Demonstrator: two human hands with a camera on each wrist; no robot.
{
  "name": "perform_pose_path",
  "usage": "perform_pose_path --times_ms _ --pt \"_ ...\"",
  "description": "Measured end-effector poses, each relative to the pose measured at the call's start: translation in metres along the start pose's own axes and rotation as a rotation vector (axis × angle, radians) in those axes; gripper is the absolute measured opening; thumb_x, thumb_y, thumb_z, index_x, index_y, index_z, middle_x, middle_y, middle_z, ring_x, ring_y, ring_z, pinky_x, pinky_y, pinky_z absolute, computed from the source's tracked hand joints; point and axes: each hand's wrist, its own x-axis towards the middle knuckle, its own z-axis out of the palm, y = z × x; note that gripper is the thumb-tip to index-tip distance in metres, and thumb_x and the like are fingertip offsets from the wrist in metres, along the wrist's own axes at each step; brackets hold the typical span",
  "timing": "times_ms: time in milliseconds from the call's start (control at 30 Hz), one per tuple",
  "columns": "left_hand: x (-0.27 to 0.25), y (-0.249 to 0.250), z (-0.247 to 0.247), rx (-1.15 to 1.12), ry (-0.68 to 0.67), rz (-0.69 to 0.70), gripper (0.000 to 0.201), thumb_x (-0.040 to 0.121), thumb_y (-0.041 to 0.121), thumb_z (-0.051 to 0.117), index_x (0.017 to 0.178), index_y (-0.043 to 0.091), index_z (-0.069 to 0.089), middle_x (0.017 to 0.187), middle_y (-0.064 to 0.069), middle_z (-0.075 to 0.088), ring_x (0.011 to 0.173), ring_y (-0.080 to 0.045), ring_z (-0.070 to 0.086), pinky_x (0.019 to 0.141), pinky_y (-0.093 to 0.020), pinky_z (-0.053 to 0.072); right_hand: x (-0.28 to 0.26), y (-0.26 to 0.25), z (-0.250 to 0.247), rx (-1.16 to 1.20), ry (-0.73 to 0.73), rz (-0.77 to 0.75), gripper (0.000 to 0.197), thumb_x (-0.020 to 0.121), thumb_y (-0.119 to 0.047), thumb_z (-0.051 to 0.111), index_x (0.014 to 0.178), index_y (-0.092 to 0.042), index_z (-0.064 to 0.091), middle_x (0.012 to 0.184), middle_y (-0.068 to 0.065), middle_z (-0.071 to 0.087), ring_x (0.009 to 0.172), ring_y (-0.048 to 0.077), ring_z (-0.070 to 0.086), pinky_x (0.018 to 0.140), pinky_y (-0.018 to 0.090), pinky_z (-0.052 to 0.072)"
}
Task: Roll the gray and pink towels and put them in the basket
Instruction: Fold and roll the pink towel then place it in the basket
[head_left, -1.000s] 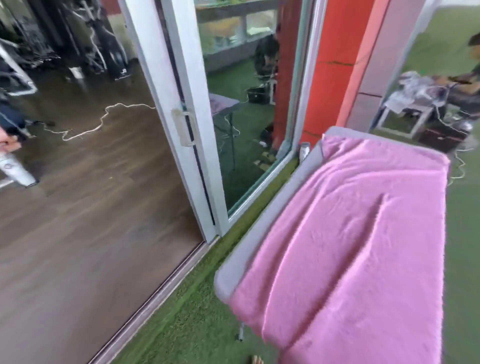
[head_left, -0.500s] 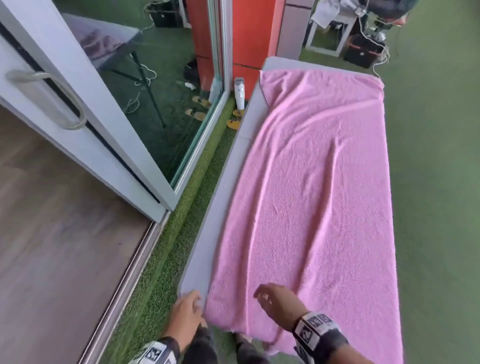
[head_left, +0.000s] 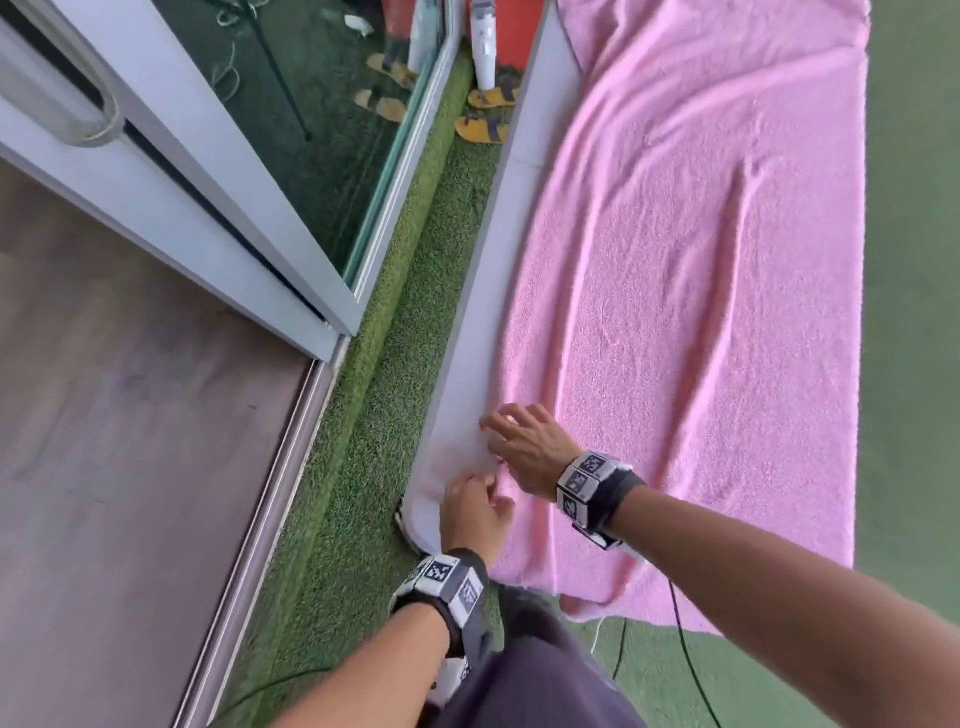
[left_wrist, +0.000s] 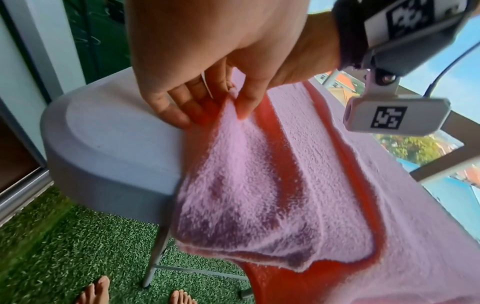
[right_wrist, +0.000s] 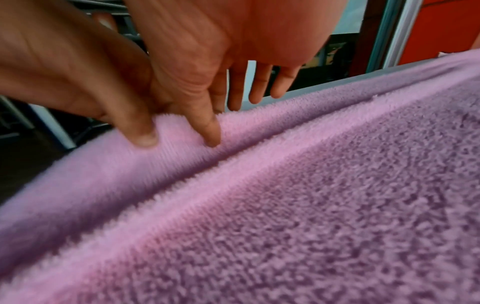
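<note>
Pink towel (head_left: 696, 312) edge pinched by left hand (head_left: 475, 512), right hand (head_left: 524, 449) loose-fingered just beyond, atop it

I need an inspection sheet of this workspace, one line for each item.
Surface: gray table, mostly covered.
Job's things: pink towel spread flat, near end hanging over; gray towel and basket not seen.
Clutter: yellow sandals and a white bottle on the grass.
Grippers: left hand pinches the towel's near left edge; right hand rests beside it, fingers straight.
Cables: green cable from the right wristband.
Surroundings: sliding glass door, artificial grass, wood floor.
</note>
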Motion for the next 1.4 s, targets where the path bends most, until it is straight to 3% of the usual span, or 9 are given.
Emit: perform_pose_path --times_ms 200,533,700,833,933,1033,1233,1300,1400 --pt "-0.012 0.002 -0.008 -0.269 -0.017 -0.010 0.009 0.088 0.012 0.057 0.097 0.013 0.058 0.085 -0.002 0.063 0.077 -0.022 0.056 0.063 -0.027 0.037 -0.021 0.028 -0.005 -0.050 0.073 -0.150 0.027 0.067 -0.014 0.076 0.088 -0.026 0.065 0.083 -0.009 0.069 0.088 0.018 0.064 0.099 0.050 0.038" --pt "-0.025 -0.046 -0.052 -0.289 0.096 -0.025 0.008 0.096 0.016 0.053 0.090 0.019 0.057 0.068 0.005 0.052 0.053 -0.005 0.044 0.042 -0.012 0.034 0.042 0.030 -0.064 -0.164 -0.113 -0.036 0.028 0.085 -0.021 0.058 0.112 -0.025 0.062 0.105 -0.008 0.064 0.106 0.017 0.055 0.111 0.050 0.020" --pt "-0.022 -0.063 -0.079 -0.230 0.193 -0.069 0.012 0.097 0.014 0.051 0.087 0.014 0.057 0.062 0.001 0.049 0.046 -0.009 0.038 0.035 -0.014 0.030 0.086 0.011 -0.083 -0.138 -0.043 -0.026 0.014 0.091 -0.012 0.058 0.104 -0.019 0.058 0.077 -0.009 0.054 0.078 0.013 0.051 0.110 0.049 0.026" --pt "-0.013 -0.074 -0.086 -0.222 0.227 -0.104 0.017 0.096 0.018 0.054 0.079 0.017 0.056 0.065 -0.002 0.054 0.053 -0.015 0.047 0.042 -0.023 0.040 0.101 0.011 -0.084 -0.204 -0.051 0.044 0.006 0.092 -0.016 0.058 0.087 -0.019 0.055 0.058 -0.010 0.046 0.057 0.011 0.045 0.101 0.041 0.033" --pt "-0.008 -0.086 -0.082 -0.241 0.209 -0.108 0.026 0.095 0.019 0.057 0.069 0.019 0.052 0.061 -0.002 0.051 0.052 -0.017 0.048 0.045 -0.037 0.046 0.111 0.028 -0.091 -0.344 -0.255 0.088 0.011 0.087 -0.031 0.064 0.088 -0.021 0.061 0.077 -0.010 0.062 0.080 0.015 0.057 0.103 0.045 0.027" --pt "-0.006 -0.096 -0.074 -0.232 0.158 -0.133 0.027 0.095 0.021 0.057 0.069 0.016 0.051 0.060 0.002 0.046 0.051 -0.012 0.040 0.044 -0.025 0.032 0.122 0.055 -0.103 -0.357 -0.346 0.118 0.024 0.083 -0.032 0.068 0.105 -0.025 0.063 0.094 -0.011 0.068 0.096 0.016 0.060 0.110 0.054 0.014" --pt "0.022 -0.067 -0.077 -0.145 0.210 0.057 0.053 0.086 0.060 0.047 0.124 0.024 0.052 0.108 0.008 0.048 0.098 -0.010 0.050 0.086 -0.035 0.047 0.137 0.067 -0.136 -0.124 -0.268 0.022 0.021 0.092 -0.009 0.057 0.109 -0.020 0.059 0.083 -0.006 0.062 0.071 0.014 0.051 0.104 0.039 0.036" --pt "0.049 -0.029 -0.088 -0.243 0.229 0.136 0.050 0.090 0.053 0.049 0.129 0.021 0.050 0.115 0.008 0.053 0.099 -0.007 0.052 0.087 -0.032 0.046 0.141 0.064 -0.136 -0.064 -0.251 0.005 0.027 0.093 -0.005 0.054 0.118 -0.015 0.059 0.089 -0.003 0.063 0.063 0.009 0.048 0.092 0.032 0.041" --pt "0.092 0.028 -0.104 -0.346 0.111 0.141 0.046 0.092 0.043 0.055 0.132 0.020 0.050 0.109 0.011 0.057 0.086 -0.006 0.055 0.076 -0.024 0.042 0.143 0.069 -0.128 -0.051 -0.234 -0.007 0.023 0.091 -0.009 0.058 0.114 -0.016 0.058 0.087 -0.006 0.065 0.073 0.013 0.061 0.106 0.044 0.037"
